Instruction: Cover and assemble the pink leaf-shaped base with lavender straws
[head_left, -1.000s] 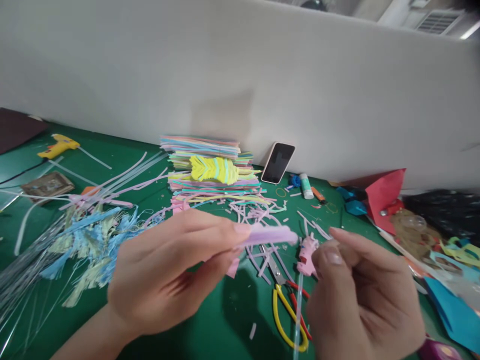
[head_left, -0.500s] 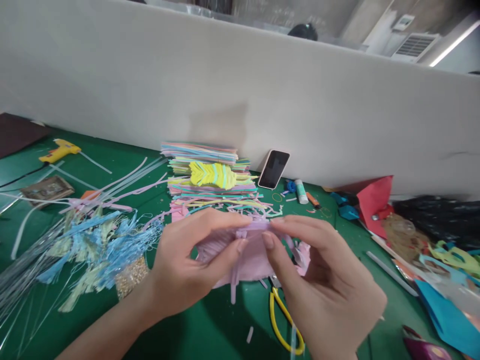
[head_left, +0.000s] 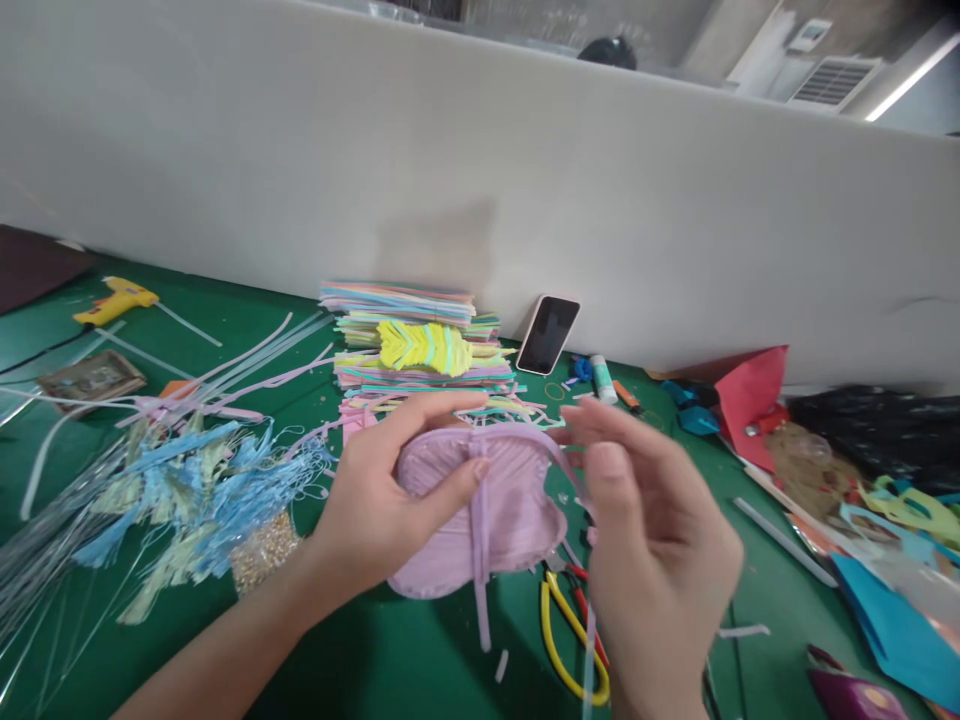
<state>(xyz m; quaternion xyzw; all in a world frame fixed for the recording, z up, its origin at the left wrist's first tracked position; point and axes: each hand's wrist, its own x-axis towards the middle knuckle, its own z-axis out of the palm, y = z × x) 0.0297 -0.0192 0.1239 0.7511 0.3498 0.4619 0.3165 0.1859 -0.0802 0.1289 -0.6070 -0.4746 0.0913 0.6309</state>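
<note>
My left hand (head_left: 390, 490) pinches a flat lilac wing-shaped piece (head_left: 517, 490) covered in narrow strips, with the thumb on its face and the fingers behind. A lilac strip (head_left: 480, 560) runs down its middle and sticks out past the lower edge. Another thin lilac strip (head_left: 564, 462) follows the upper rim and trails off toward my right hand (head_left: 645, 530). That hand is raised beside the piece, its thumb apart from the bent fingers. Yellow-and-red handled scissors or pliers (head_left: 559, 635) lie beneath, partly hidden by the right hand.
Bundles of coloured strips (head_left: 397, 300) lie behind, topped by a yellow woven piece (head_left: 424, 347). A phone (head_left: 549, 335) leans on the white partition (head_left: 450, 150). Left are a yellow glue gun (head_left: 116, 298), blue tassels (head_left: 225, 480) and a bead bag (head_left: 262, 550). Paper scraps (head_left: 892, 620) crowd the right.
My right hand has come away from the upper rim and moved slightly right. The lilac piece now faces me more fully, with its middle strip exposed. My left hand keeps its hold.
</note>
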